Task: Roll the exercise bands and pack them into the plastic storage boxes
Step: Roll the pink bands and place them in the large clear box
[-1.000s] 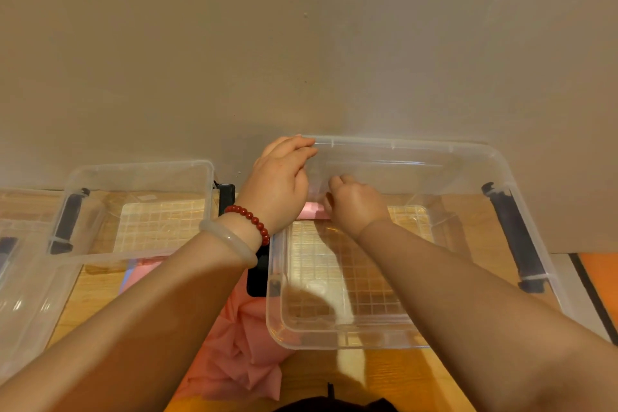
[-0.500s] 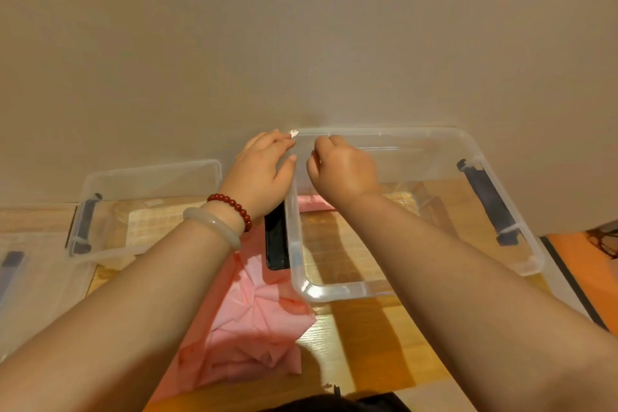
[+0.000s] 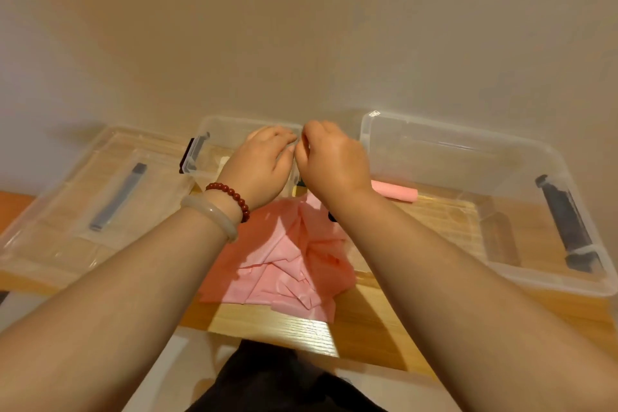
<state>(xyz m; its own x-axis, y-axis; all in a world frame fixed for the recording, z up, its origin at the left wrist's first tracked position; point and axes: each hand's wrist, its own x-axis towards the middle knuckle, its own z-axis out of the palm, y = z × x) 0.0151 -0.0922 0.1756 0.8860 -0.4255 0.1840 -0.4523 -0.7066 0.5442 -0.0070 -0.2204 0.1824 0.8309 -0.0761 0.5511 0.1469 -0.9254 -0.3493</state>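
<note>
A loose heap of pink exercise band (image 3: 284, 257) lies on the wooden table (image 3: 368, 321) between my forearms. One rolled pink band (image 3: 396, 193) lies inside the large clear box (image 3: 468, 140) on the right. A smaller clear box (image 3: 214, 130) stands left of it against the wall. My left hand (image 3: 261, 164) curls over that small box's far right rim. My right hand (image 3: 334, 160) has its fingers curled at the same corner, pinching the rim, with the fingertips hidden.
Clear lids with dark clips (image 3: 83, 207) lie flat at the left of the table. The wall (image 3: 301, 43) rises directly behind both boxes. Dark latches sit on the large box's right end (image 3: 565, 217) and the small box's left end (image 3: 192, 154).
Both hands have let go of the large box's far left corner and shifted left to the small box's right corner. The view has swung left, so both boxes sit further right.
</note>
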